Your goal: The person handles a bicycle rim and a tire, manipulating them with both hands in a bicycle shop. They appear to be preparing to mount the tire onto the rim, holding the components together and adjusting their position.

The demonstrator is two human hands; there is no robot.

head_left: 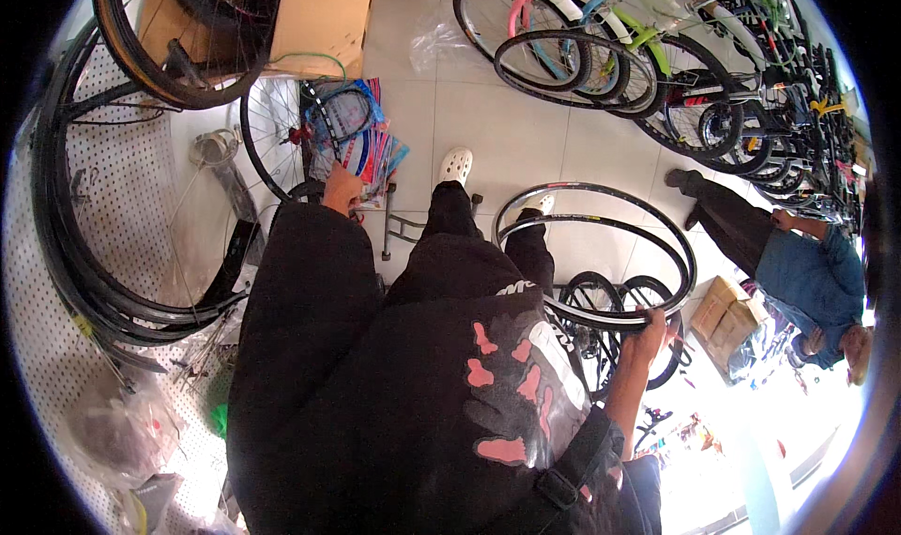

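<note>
Left hand [341,190] stretched forward, grip closed on a spoked wheel [282,136] (fingers hidden behind the black sleeve, so how tightly: cannot tell), colourful packets [371,150] just beyond on the floor. Right hand [649,327] curled shut around the near edge of stacked bare rims [601,218]; cardboard boxes [723,312] just right of it.

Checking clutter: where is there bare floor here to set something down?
Bare tiles lie between the cardboard box, the parked bikes and the white shoe. Crowded: left, around the tyres; right, around the rims.
</note>
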